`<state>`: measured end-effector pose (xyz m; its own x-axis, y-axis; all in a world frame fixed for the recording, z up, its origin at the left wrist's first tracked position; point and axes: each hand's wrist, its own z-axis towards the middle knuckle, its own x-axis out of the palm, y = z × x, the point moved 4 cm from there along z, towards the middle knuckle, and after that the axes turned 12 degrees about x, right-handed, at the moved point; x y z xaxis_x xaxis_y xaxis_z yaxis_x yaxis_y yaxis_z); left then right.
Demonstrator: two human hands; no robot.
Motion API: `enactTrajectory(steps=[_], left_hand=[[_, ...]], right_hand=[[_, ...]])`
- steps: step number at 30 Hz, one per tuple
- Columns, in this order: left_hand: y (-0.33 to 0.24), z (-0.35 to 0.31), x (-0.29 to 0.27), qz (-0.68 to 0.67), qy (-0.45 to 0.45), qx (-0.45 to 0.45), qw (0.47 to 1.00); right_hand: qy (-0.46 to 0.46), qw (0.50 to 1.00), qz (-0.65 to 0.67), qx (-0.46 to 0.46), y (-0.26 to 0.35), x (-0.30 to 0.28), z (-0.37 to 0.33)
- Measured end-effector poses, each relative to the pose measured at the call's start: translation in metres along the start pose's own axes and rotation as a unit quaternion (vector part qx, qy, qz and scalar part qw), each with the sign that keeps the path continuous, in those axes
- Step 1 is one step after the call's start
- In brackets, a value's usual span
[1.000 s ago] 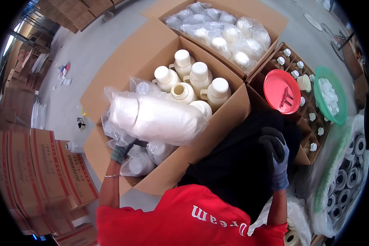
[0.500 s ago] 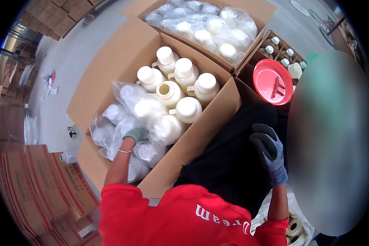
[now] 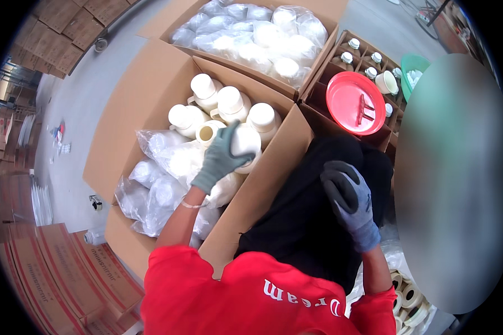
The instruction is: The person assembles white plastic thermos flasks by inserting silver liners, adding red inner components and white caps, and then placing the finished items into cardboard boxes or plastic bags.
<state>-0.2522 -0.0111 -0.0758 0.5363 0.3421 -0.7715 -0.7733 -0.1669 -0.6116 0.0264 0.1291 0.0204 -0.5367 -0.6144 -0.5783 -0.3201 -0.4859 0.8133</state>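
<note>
My left hand (image 3: 222, 157), in a grey-green work glove, reaches into the open carton (image 3: 262, 187). Its thumb and fingers are spread around the capped top of a cream handled jug (image 3: 246, 139), in contact with it. Beside it stands a jug without a cap (image 3: 208, 133), its round mouth showing. Several capped jugs (image 3: 229, 101) stand upright behind these. Bagged white items (image 3: 163, 190) in clear plastic lie below my left forearm. My right hand (image 3: 346, 190), gloved in blue-grey with dark fingers, is over my black-clothed lap, fingers curled in; nothing shows in it.
Another carton (image 3: 317, 72) of bagged white pieces adjoins at the back. A red basin (image 3: 349, 84) holding small red parts rests on a divided box of bottles (image 3: 354, 43). A green bowl (image 3: 416, 62) stands behind. Cream rings (image 3: 412, 296) lie low right; closed cartons (image 3: 67, 273) stand left.
My left hand has moved up and right from the plastic-bagged items onto the jug's top. My right hand stays over my lap, slightly shifted. The whole view has shifted a little.
</note>
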Motion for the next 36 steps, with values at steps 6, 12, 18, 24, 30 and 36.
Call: enactTrajectory(steps=[6, 12, 18, 24, 30, 36], left_hand=[[-0.088, 0.010, -0.013, -0.377, -0.012, -0.030, 0.926], [0.024, -0.009, 0.049, 0.219, 0.154, 0.008, 0.964], [0.030, -0.003, 0.039, 0.282, 0.229, 0.009, 0.932], [-0.132, 0.056, -0.125, 0.194, -0.018, 0.102, 0.975], [-0.176, 0.041, -0.165, -0.086, -0.164, 0.114, 0.976], [-0.217, -0.003, -0.033, -0.211, 0.044, 0.204, 0.955]], right_hand=[[-0.071, 0.991, -0.007, -0.110, 0.022, 0.032, 0.044], [-0.203, 0.978, -0.015, -0.053, -0.012, -0.055, 0.018], [-0.287, 0.946, -0.145, 0.042, -0.087, -0.113, 0.019], [-0.111, 0.958, -0.260, 0.049, -0.243, -0.100, 0.111], [-0.199, 0.971, -0.132, 0.026, -0.216, -0.086, 0.117], [-0.273, 0.958, 0.083, -0.007, -0.063, -0.157, -0.006]])
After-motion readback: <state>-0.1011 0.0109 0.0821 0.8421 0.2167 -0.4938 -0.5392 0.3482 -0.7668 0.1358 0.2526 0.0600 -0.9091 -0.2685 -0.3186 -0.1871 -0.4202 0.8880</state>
